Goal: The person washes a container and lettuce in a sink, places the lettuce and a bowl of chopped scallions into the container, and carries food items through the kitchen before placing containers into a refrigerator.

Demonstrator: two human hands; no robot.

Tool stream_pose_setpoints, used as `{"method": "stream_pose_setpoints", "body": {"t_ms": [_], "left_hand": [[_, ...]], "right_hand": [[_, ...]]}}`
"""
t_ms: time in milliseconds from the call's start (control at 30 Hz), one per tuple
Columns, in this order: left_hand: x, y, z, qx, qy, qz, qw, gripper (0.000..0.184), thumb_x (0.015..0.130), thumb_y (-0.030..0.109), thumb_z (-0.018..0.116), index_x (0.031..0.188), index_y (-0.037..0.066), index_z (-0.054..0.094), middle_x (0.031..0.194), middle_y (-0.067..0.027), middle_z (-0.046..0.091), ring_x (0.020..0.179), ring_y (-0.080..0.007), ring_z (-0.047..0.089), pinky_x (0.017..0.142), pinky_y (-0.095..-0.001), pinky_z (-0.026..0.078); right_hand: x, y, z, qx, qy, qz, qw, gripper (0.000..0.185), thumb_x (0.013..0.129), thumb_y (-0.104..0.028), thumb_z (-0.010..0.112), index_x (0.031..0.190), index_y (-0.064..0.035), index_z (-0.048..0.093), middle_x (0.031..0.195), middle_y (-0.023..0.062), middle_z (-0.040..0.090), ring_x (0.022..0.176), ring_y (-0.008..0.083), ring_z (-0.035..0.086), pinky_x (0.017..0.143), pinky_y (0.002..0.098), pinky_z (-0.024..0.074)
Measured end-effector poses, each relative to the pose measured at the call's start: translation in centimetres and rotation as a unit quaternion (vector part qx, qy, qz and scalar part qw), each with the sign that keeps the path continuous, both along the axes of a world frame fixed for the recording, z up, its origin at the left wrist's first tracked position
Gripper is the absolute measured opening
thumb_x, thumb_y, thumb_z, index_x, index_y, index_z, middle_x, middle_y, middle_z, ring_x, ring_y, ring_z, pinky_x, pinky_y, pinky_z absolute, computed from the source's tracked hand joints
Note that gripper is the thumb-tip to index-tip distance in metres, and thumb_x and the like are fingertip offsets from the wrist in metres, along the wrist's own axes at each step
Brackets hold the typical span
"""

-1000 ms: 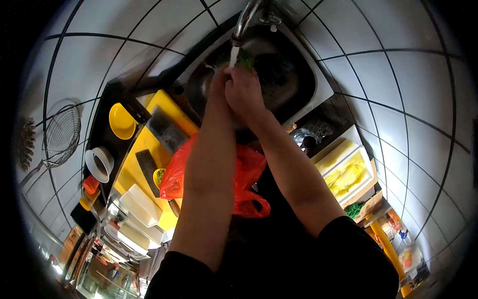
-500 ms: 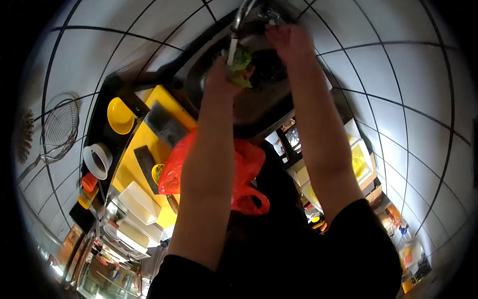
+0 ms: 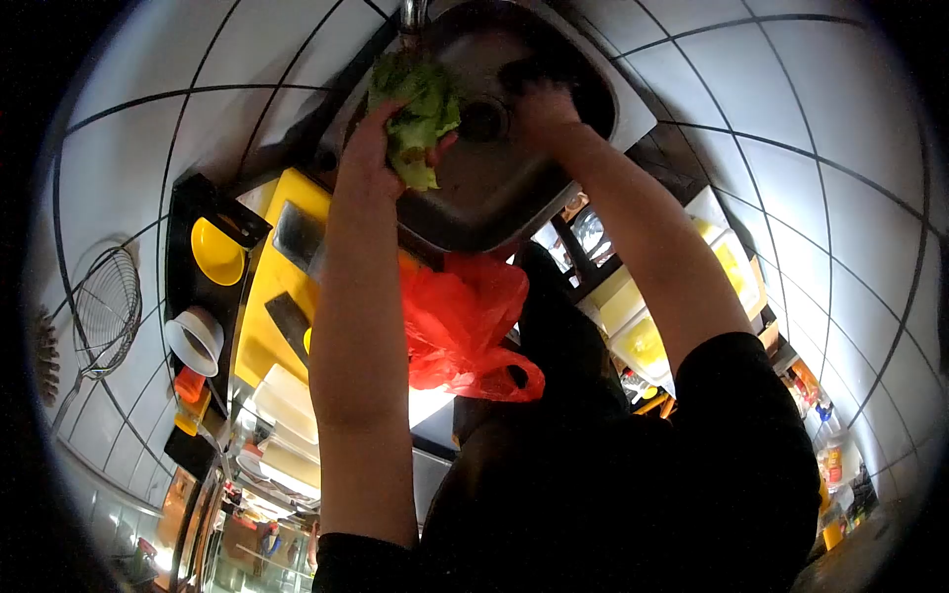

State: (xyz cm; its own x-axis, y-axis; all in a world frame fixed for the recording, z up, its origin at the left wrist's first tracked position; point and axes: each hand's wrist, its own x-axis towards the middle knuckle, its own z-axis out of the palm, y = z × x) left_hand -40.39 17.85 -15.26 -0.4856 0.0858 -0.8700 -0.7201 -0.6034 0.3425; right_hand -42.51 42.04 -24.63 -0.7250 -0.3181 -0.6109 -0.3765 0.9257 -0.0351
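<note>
A bunch of green lettuce leaves (image 3: pixel 420 104) is in my left hand (image 3: pixel 374 153), whose thumb and fingers curl around it. They are over the left part of the metal sink (image 3: pixel 465 212), just below the tap (image 3: pixel 413 14). On the right side of the basin, my right hand (image 3: pixel 549 111) reaches down beside the round drain (image 3: pixel 482 121). Its fingers are dim and smeared, close to a dark shape that I cannot make out.
A red plastic bag (image 3: pixel 465 326) lies below the sink. To the left are a yellow cutting board (image 3: pixel 259 341) with a cleaver (image 3: pixel 299 237), a yellow bowl (image 3: pixel 217 250) and a white bowl (image 3: pixel 195 341). A wire strainer (image 3: pixel 107 311) hangs on the tiled wall.
My right hand has come down from beside the tap into the basin. The lettuce in my left hand has turned and shows more fully. The whole view has shifted.
</note>
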Motion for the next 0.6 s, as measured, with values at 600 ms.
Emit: {"method": "stream_pose_setpoints", "body": {"t_ms": [600], "left_hand": [[6.8, 5.0, 5.5, -0.248, 0.130, -0.047, 0.959, 0.046, 0.091, 0.025, 0.069, 0.128, 0.001, 0.053, 0.119, -0.0154, 0.064, 0.105, -0.0291, 0.065, 0.090, -0.0392, 0.053]], "right_hand": [[8.2, -8.9, 15.1, -0.563, -0.269, -0.681, 0.383, 0.074, 0.092, -0.046, 0.070, 0.146, -0.0031, 0.042, 0.132, 0.0191, 0.059, 0.120, 0.0374, 0.059, 0.100, 0.0458, 0.0484]]}}
